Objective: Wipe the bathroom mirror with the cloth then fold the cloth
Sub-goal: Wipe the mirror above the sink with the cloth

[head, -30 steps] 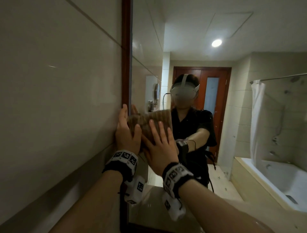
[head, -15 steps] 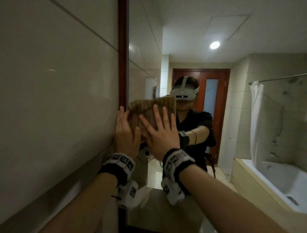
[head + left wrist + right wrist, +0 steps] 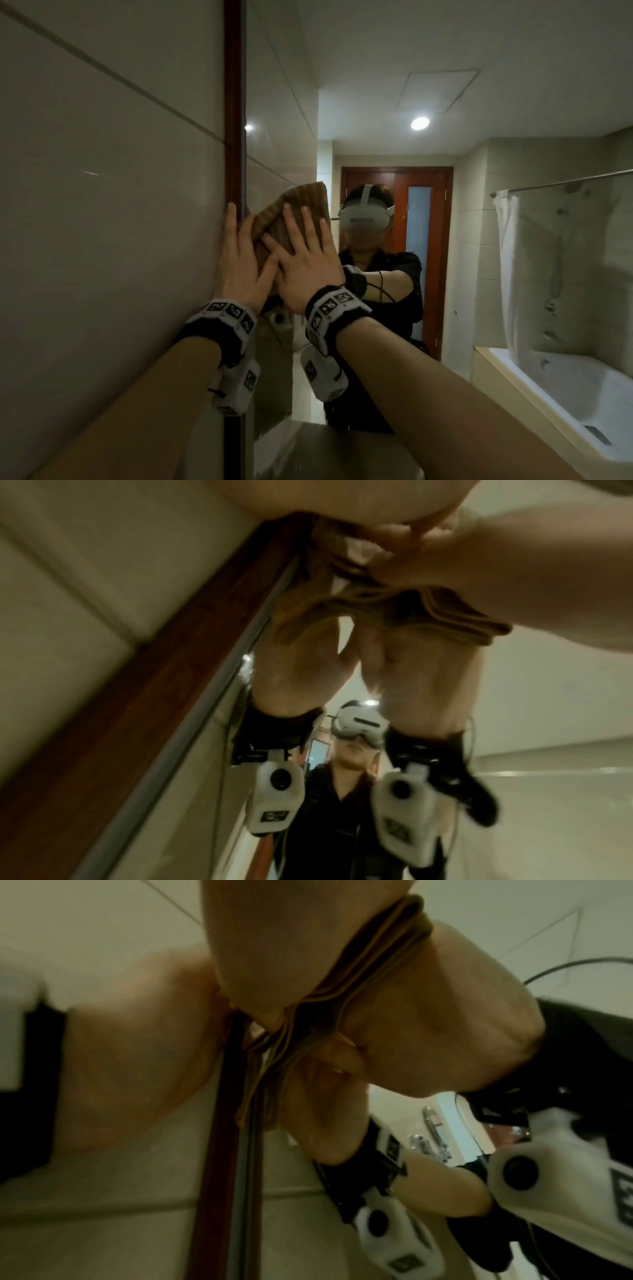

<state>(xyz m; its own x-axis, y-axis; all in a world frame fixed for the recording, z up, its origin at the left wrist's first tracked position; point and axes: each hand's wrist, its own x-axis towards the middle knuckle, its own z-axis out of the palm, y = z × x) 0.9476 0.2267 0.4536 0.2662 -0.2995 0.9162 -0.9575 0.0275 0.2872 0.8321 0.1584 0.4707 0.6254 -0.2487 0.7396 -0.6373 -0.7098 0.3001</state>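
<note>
Against one mirror (image 3: 284, 113), two flat, open-fingered hands, left (image 3: 239, 270) and right (image 3: 305, 263), press one cloth (image 3: 301, 202).

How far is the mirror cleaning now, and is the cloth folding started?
Wiping is in hand: the left hand and right hand press the brown cloth flat against the mirror, beside its wooden frame. How much glass is already wiped cannot be told. The final folding remains.

Both hands and the brown cloth (image 3: 294, 212) sit higher on the mirror (image 3: 376, 85) than a second ago, cloth's top edge now level with the reflected headset (image 3: 364, 217), left hand (image 3: 239, 267) and right hand (image 3: 306, 263) pressing flat as before
</note>
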